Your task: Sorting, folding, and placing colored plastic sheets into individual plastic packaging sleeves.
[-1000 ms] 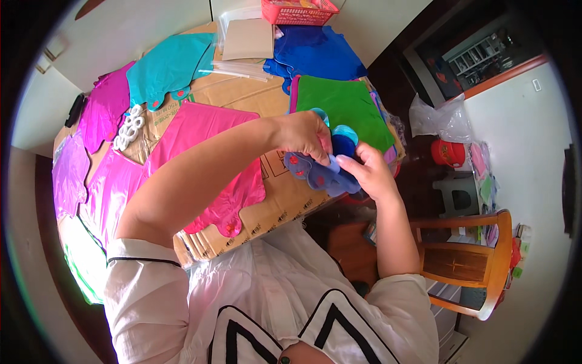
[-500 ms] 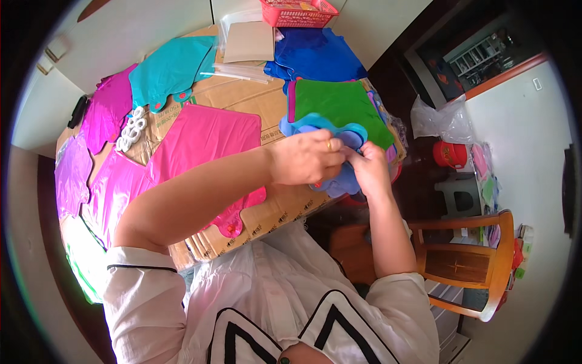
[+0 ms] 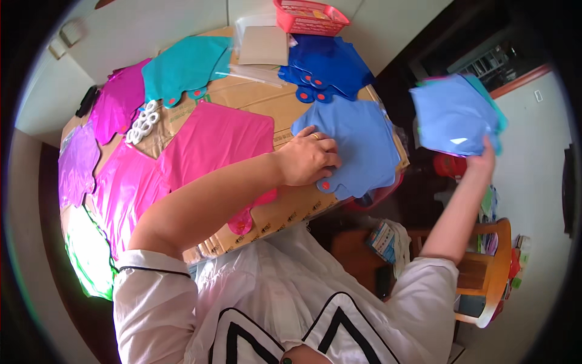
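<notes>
Light-blue sheet (image 3: 354, 142) lies flat on the right end of the cardboard-covered worktop (image 3: 291, 209), its lower edge hanging a little past the rim. The left hand (image 3: 309, 159) rests on it, fingers curled and pressing down at its left edge, near a small red dot; it pins the sheet and does not lift it. The right hand (image 3: 482, 159) is raised well off to the right, away from the worktop, pinching the lower corner of a stack (image 3: 454, 115) of similar light-blue sheets, with a teal one showing behind.

Judging from this, the step in hand is laying out: one sheet has been set down and is being held in place while the rest are kept clear. The next move seems to call for smoothing the laid sheet flat and keeping it from sliding off the edge, then bringing the stack back over the worktop.

Around it lie a dark-blue pile (image 3: 327, 64), teal sheets (image 3: 182, 67), pink sheets (image 3: 212, 142), white rings (image 3: 142, 124) and a red basket (image 3: 309, 15).
</notes>
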A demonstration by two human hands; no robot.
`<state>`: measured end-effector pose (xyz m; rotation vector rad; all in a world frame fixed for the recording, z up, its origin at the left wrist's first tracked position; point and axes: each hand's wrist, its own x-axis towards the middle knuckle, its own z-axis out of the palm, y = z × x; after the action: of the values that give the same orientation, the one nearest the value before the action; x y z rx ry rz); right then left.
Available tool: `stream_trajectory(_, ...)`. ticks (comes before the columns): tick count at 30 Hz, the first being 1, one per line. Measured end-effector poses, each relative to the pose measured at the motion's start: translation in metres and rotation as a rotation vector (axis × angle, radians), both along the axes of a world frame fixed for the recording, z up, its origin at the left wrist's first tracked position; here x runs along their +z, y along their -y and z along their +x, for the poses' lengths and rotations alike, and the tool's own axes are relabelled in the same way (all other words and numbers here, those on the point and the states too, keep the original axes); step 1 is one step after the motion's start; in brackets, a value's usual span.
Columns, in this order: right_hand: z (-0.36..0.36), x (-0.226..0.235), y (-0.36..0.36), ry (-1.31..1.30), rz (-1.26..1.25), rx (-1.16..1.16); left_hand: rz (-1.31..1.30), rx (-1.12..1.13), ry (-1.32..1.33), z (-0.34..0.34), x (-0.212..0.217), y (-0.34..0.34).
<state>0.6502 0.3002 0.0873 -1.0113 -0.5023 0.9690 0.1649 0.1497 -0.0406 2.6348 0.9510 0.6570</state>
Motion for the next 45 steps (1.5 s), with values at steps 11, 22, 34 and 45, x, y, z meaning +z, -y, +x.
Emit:
stream_trajectory(11, -0.342, 0.026, 0.152, 1.061, 0.644, 0.151, 0.110, 0.126, 0.420, -0.012, 0.051, 0.144)
stream_trajectory(22, -0.425, -0.118, 0.226, 1.408, 1.147, 1.116, -0.661, 0.570, 0.756, -0.076, -0.015, 0.323)
stream_trajectory(34, -0.434, -0.109, 0.247, 1.219, 0.815, 1.158, -1.187, 0.441, 1.529, -0.061, -0.066, 0.301)
stream_trajectory(45, -0.391, -0.082, 0.308, 1.415, 0.975, 1.412, -1.288, -0.274, 2.043, -0.038, -0.052, 0.296)
